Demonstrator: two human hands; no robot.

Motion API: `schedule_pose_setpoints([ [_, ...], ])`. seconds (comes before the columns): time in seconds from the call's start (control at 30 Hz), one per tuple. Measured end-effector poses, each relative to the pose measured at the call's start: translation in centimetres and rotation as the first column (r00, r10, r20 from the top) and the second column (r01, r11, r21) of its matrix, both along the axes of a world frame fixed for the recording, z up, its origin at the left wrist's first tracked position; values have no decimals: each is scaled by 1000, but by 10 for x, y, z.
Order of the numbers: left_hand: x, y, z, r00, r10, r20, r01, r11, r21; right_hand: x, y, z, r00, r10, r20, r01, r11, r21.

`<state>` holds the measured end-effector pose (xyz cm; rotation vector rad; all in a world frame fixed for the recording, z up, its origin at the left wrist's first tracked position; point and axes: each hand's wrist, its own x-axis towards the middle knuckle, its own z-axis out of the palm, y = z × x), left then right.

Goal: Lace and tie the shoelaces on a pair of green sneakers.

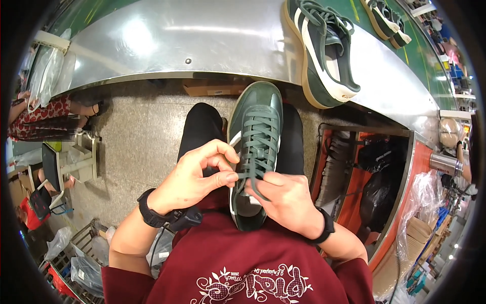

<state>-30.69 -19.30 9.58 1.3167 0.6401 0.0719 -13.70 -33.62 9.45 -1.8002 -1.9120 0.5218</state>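
Note:
A dark green sneaker (260,114) with a gum sole rests on my lap, toe pointing away from me. Its flat green shoelace (259,134) is threaded in crossing rows up to the collar. My left hand (205,172) is at the left of the upper eyelets, thumb and forefinger closed near a lace end. From the right, my right hand (286,197) pinches the lace over the tongue, and a loop of it hangs beside the fingers. Part of the shoe's opening shows below my hands.
A steel-edged bench (167,45) curves in front of me, bearing a matching sneaker (324,55) and another pair (387,23) on a green surface. An orange-sided bin (405,172) with dark contents stands at my right. At far left is a person in a red patterned garment (43,119).

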Motion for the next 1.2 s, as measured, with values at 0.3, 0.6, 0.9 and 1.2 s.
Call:
schedule_pose_setpoints([
  [0.3,9,1,-6,974,-205,100,70,686,724,96,-64,128,-154,243,-958,168,962,217],
  [0.6,34,-60,47,661,-626,414,289,721,629,40,-19,38,814,-422,-400,401,905,-139],
  [0.9,36,-46,60,544,-775,321,651,631,422,25,-27,11,76,-537,-840,-242,807,-538],
  [1.2,5,-34,64,883,-468,19,451,861,237,8,-42,49,766,230,-601,-344,936,-80],
])
